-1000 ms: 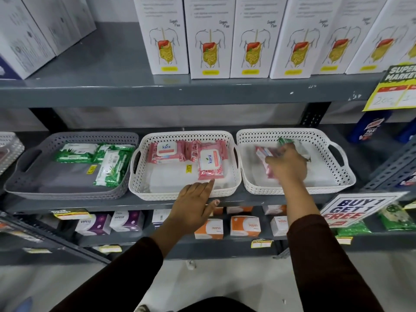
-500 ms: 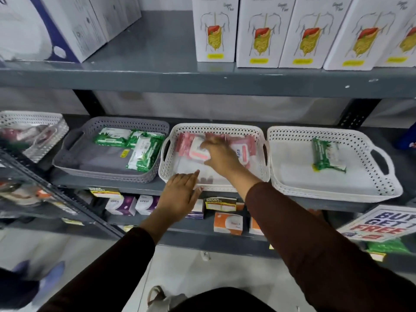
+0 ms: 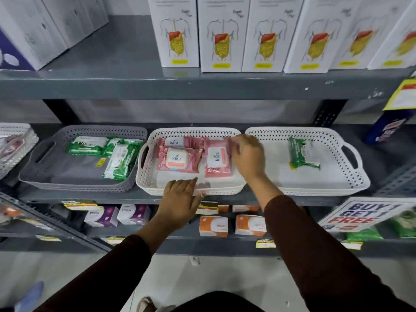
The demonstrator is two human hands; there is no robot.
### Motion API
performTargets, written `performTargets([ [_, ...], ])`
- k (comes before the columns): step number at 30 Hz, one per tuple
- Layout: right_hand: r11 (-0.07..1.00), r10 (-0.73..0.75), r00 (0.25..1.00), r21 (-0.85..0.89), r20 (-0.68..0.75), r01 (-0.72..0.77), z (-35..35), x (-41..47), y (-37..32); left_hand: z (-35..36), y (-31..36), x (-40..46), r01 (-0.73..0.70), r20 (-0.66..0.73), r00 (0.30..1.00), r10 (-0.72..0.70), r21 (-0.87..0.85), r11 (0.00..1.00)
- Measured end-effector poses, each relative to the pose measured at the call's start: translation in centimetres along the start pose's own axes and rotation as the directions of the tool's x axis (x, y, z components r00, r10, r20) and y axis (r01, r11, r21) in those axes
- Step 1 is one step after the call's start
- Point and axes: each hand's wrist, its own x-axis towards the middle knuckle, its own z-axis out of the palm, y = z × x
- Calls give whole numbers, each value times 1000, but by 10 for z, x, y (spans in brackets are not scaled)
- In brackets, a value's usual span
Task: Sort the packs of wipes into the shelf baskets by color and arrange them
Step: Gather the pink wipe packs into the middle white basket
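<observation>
Three baskets stand in a row on the middle shelf. The grey basket [image 3: 40, 176] on the left holds three green packs [image 3: 121, 161]. The white middle basket [image 3: 146, 183] holds several pink packs [image 3: 177, 158]. In the white right basket [image 3: 360, 176] lies one green pack [image 3: 299, 154]. My left hand [image 3: 180, 199] lies flat on the middle basket's front rim and holds nothing. My right hand [image 3: 247, 156], blurred, hovers over that basket's right rim. Its fingertips are at the upper right corner of a pink pack [image 3: 217, 157] that lies flat.
White boxes [image 3: 220, 34] line the upper shelf. On the lower shelf are small purple boxes [image 3: 101, 216] and orange boxes [image 3: 213, 226]. A "buy 1 get 1 free" sign [image 3: 360, 213] hangs at the right. Another white basket [image 3: 13, 152] sits at the far left.
My right hand carried a pink pack from the right basket into the middle basket, let it go and has drawn back to the right. The left hand stayed on the front rim.
</observation>
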Motion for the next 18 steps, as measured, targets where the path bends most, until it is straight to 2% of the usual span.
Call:
performTargets([
  [2,963,235,970,-120,-63,-241,-16,4,46,3,7,4,-7,5,1000,7,-13,1000],
  [3,896,410,912,-174,-30,-408,-22,5,69,4,8,5,-5,9,1000,5,-19,1000],
  [5,675,722,686,-304,90,-672,-32,5,113,6,10,6,-3,17,1000,3,-27,1000],
  [6,598,793,593,-369,142,-711,-38,5,129,6,9,7,-5,20,1000,5,-29,1000],
  [7,566,818,546,-414,178,-713,-40,3,143,6,9,6,-10,22,1000,11,-32,999],
  [9,577,813,542,-419,212,-701,-42,1,160,6,7,6,-18,22,1000,19,-36,999],
  [12,590,800,578,-383,160,-711,-41,3,172,7,7,5,-23,22,999,24,-46,999],
  [15,562,818,561,-390,130,-729,-44,12,172,4,5,5,-25,47,998,28,-72,997],
  [18,571,817,551,-357,167,-739,-48,14,166,-1,1,4,-51,82,995,58,-87,995],
])
